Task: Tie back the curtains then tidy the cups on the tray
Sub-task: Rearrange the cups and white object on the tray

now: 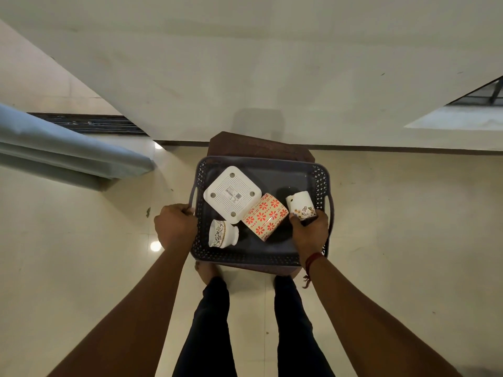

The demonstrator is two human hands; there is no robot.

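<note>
Head view showed us our right hand (309, 232) inside the tray (261, 258), fingers curled round the lower end of a small white cup (300, 204) with brown flowers, which lay tipped on its side by the tray's right wall. Our left hand (175, 225) was clenched on the tray's left handle, outside the wall.

Just left of the right hand lay a larger mug (265, 216), cream with red flower prints, also on its side and close beside the held cup. Between our two hands, near the left one, a third cup (223, 234), white with a dark leafy band, lay tilted on the tray floor. Beyond it a white square perforated object (232, 194) rested flat, its corner touching the red mug and crowding the middle of the tray.

The tray was dark grey with lattice walls and sat on a brown stool (258, 145). Past the left hand, a grey curtain (68, 151) hung along the floor's edge. Our dark trouser legs (212, 322) stood below the tray.
</note>
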